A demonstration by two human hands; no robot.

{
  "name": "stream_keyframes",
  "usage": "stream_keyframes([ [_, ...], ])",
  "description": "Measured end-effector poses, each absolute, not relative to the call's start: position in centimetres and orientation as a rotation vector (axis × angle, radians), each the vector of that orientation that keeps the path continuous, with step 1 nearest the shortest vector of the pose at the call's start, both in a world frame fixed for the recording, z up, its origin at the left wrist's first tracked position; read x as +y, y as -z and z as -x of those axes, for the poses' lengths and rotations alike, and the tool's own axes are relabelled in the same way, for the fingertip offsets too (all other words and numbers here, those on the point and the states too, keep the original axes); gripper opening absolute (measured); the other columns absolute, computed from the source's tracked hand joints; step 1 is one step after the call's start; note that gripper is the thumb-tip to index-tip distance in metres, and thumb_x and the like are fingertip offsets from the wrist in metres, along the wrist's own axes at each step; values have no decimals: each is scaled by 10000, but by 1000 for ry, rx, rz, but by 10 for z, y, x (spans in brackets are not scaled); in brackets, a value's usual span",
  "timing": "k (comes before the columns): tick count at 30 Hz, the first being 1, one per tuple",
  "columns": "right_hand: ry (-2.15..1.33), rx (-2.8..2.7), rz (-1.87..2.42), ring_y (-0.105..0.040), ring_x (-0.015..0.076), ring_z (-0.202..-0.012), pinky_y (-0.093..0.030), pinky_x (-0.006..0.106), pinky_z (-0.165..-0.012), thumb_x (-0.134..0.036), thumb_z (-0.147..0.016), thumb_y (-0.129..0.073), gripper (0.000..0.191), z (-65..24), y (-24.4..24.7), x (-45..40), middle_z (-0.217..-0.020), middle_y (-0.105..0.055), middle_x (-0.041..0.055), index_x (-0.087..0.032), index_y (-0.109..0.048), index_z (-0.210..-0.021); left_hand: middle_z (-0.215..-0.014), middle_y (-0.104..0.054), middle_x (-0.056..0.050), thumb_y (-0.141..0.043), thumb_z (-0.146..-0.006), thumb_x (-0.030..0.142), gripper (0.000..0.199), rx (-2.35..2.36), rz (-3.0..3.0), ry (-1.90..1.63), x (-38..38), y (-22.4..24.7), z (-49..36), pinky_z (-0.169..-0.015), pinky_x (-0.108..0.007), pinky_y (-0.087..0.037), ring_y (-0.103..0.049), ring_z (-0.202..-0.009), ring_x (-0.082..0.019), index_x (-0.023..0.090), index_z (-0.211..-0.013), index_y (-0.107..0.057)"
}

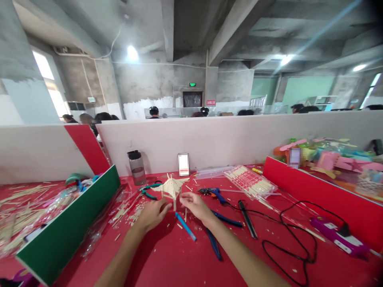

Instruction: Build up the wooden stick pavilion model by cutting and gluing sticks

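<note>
A small pavilion-like model (pixel 172 186) of pale wooden sticks, with a peaked roof on thin legs, stands upright on the red table. My left hand (pixel 153 214) has its fingers bent in at the model's left legs, thumb toward the front leg. On the other side, my right hand (pixel 194 204) pinches around a right leg; its fingertips are partly hidden. A blue pen (pixel 185 226) lies just in front of the model. Green-handled pliers (pixel 149 191) rest behind my left hand. To the right of my right hand lies a blue glue gun (pixel 216 193).
Blue-handled pliers (pixel 214 244) lie partly under my right forearm, beside a black utility knife (pixel 247 219). A black cable (pixel 281 218) runs to a purple power strip (pixel 339 235). Bagged sticks (pixel 251 182), a bottle (pixel 137 169) and a phone (pixel 183 164) stand or lie behind. Dividers (pixel 74 223) flank the workspace.
</note>
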State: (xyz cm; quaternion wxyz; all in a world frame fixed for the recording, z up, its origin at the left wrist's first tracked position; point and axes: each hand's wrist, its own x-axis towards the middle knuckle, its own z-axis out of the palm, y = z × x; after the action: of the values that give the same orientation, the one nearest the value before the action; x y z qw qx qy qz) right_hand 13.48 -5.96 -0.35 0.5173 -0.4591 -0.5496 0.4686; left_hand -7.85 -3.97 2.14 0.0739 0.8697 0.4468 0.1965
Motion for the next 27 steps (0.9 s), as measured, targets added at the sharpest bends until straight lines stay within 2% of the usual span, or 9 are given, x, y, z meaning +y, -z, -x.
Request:
stream_keyframes([
  [3,-1197,-1256,1048,-610,152,-633,-437,239,-525,-523,-707,-749,419,-127,4,-51,-789,-679,26,-162,-674,-907,-812,-729,-87,-411,-978,437,377,1358,-2550,-566,-36,-11,74,-645,-266,-372,-685,-775,-223,176,-933,-679],
  [6,-1175,-1225,1009,-499,109,-528,-379,234,-495,-504,-679,-761,376,-122,2,-47,-653,-610,-16,-159,-672,-797,-813,-730,-80,-443,-966,432,356,1398,-2517,-566,-33,0,66,-625,-262,-344,-679,-762,-216,179,-897,-682],
  [10,-1088,-1160,996,-508,119,-565,-383,242,-530,-456,-669,-775,321,-119,3,-45,-645,-603,-19,-169,-658,-751,-725,-707,-80,-495,-942,377,313,1527,-2441,-575,-30,8,53,-569,-260,-279,-651,-679,-201,160,-783,-657],
  [13,-1105,-1142,1003,-473,109,-516,-364,244,-501,-440,-670,-778,317,-118,2,-46,-635,-589,-30,-173,-667,-800,-669,-687,-62,-483,-941,307,300,1513,-2417,-568,-27,10,48,-560,-254,-272,-626,-626,-176,160,-729,-636],
  [16,-1156,-1146,993,-484,110,-522,-364,244,-496,-421,-642,-798,349,-117,1,-49,-681,-624,-14,-168,-688,-856,-697,-700,-56,-472,-945,283,278,1485,-2415,-566,-25,12,47,-567,-242,-288,-628,-639,-164,159,-759,-639],
  [20,-1167,-1179,951,-551,141,-613,-392,247,-531,-418,-646,-792,332,-112,-1,-50,-767,-676,20,-165,-707,-842,-716,-703,-55,-469,-946,273,262,1473,-2415,-561,-24,12,48,-575,-240,-296,-627,-646,-160,157,-788,-645],
  [27,-1054,-1191,972,-556,155,-601,-418,259,-543,-442,-672,-752,296,-108,-1,-43,-681,-659,17,-163,-719,-765,-683,-681,-53,-477,-937,260,269,1486,-2423,-559,-24,11,47,-572,-249,-285,-608,-622,-161,158,-743,-634],
])
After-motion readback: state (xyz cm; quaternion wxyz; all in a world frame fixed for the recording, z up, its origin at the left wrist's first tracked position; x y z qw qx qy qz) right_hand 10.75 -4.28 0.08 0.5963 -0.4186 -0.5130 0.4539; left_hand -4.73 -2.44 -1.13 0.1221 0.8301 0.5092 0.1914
